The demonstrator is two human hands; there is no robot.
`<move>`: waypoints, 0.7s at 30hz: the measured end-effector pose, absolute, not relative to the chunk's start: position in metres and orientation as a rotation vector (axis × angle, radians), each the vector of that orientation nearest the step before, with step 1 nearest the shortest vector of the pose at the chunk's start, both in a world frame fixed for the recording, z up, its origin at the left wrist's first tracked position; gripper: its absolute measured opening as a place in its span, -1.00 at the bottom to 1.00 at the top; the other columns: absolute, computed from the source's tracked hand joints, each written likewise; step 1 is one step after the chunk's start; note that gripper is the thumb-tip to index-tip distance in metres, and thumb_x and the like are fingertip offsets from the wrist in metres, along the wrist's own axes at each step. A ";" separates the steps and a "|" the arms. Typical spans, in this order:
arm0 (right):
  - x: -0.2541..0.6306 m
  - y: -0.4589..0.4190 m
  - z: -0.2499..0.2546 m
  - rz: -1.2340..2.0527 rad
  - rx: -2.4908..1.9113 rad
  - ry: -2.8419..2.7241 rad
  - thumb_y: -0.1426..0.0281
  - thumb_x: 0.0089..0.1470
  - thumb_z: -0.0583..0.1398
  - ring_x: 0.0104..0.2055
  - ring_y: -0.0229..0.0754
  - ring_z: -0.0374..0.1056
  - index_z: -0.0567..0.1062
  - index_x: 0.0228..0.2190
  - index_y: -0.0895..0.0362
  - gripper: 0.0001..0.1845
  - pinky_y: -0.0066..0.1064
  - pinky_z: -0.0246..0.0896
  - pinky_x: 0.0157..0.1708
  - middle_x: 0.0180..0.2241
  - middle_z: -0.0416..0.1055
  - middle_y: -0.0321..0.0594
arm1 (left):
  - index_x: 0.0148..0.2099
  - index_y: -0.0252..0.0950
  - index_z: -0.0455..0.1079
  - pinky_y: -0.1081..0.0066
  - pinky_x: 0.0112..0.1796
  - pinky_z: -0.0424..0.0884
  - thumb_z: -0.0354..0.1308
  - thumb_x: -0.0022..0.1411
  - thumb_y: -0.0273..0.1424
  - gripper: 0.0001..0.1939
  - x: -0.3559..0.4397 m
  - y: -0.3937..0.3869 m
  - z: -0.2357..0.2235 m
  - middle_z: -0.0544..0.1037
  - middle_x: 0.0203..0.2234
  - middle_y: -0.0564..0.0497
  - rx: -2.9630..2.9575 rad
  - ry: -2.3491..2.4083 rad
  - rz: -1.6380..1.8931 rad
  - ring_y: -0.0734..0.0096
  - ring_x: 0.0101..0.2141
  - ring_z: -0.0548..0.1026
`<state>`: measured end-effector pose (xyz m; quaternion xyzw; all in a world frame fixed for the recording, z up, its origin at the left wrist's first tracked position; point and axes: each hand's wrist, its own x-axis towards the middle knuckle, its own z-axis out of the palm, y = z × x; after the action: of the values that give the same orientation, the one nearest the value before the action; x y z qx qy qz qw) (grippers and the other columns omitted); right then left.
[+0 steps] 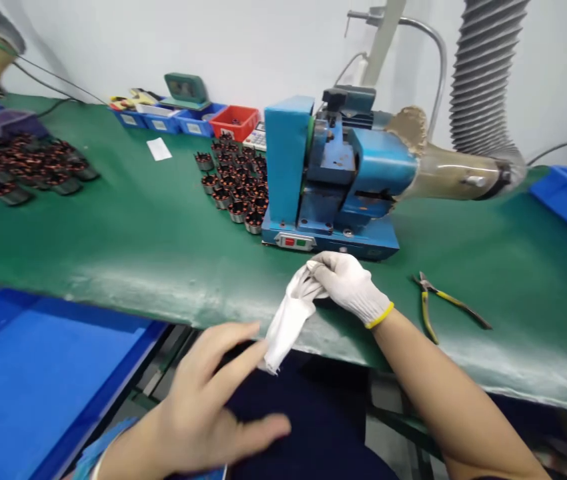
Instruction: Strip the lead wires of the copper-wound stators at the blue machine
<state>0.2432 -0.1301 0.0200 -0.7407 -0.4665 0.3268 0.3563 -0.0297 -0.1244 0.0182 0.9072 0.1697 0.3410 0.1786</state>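
My right hand (346, 283) wears a white knit glove with a yellow cuff. Its fingers pinch a limp piece of white cloth, probably another glove (287, 327), which hangs down over the table's front edge. Bare and slightly blurred, my left hand (213, 400) is just left of the cloth, fingers spread and thumb apart, holding nothing. Its fingertips come close to the cloth's lower end; whether they touch it I cannot tell. Directly behind my right hand stands a blue bench machine (331, 180) with a red and a green button. Yellow-handled pliers (431, 293) lie open to the right.
Copper-wound motor cores (236, 180) stand left of the machine, with another pile (23, 163) farther left. Small blue bins (158, 120) and a red bin (236, 121) line the back. A grey duct (486, 80) rises at right. A large blue tray (38, 380) is at lower left.
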 end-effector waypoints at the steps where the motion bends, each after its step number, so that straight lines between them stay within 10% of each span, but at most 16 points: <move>1: 0.241 -0.130 0.020 0.889 -1.922 -1.175 0.31 0.12 0.11 -0.37 -0.21 0.47 0.51 -0.36 0.13 -0.79 -0.46 0.34 -0.38 -0.41 0.55 -0.25 | 0.03 -0.25 0.39 0.32 -0.14 0.48 0.27 0.14 -0.28 -0.60 -0.021 -0.114 0.017 0.52 -0.12 -0.13 2.532 0.454 0.985 0.27 -0.15 0.50; 4: 0.237 -0.129 0.018 0.948 -1.926 -1.201 0.30 0.12 0.10 -0.38 -0.19 0.48 0.51 -0.37 0.14 -0.78 -0.42 0.37 -0.36 -0.42 0.55 -0.24 | -0.24 -0.31 0.45 0.49 -0.32 0.44 0.13 0.20 -0.51 -0.90 -0.004 -0.097 0.007 0.55 -0.38 -0.04 2.214 0.574 0.959 0.45 -0.36 0.51; 8: 0.240 -0.134 0.010 0.578 -1.844 -1.319 0.25 0.11 0.13 -0.27 -0.12 0.47 0.49 -0.18 0.16 -0.69 -0.29 0.40 -0.23 -0.28 0.54 -0.14 | -0.37 -0.35 0.41 0.57 -0.53 0.30 0.19 0.17 -0.34 -0.83 -0.003 -0.093 -0.008 0.46 -0.57 0.06 1.480 0.936 0.908 0.55 -0.56 0.40; 12: 0.237 -0.143 0.013 -0.021 -1.536 -1.430 0.26 0.01 0.25 -0.22 -0.08 0.42 0.43 -0.07 0.16 -0.56 -0.19 0.37 -0.17 -0.19 0.44 -0.08 | -0.35 -0.36 0.42 0.56 -0.51 0.36 0.30 0.00 -0.27 -0.75 -0.008 -0.092 -0.012 0.47 -0.55 0.08 0.949 0.948 0.910 0.56 -0.54 0.40; 21: 0.151 -0.145 0.028 0.101 -1.570 -2.265 0.06 -0.08 0.28 -0.10 0.16 0.42 0.49 -0.19 0.19 -0.48 -0.03 0.36 -0.13 -0.17 0.48 0.06 | -0.36 -0.40 0.47 0.50 -0.41 0.42 0.37 -0.17 -0.47 -0.75 -0.006 -0.094 -0.010 0.55 -0.55 0.03 0.821 0.809 0.838 0.51 -0.52 0.47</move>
<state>0.1513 -0.1448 0.0280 -0.5587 -0.8063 0.0360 0.1908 -0.0058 -0.0940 -0.0095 0.3768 0.3712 0.3843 0.7566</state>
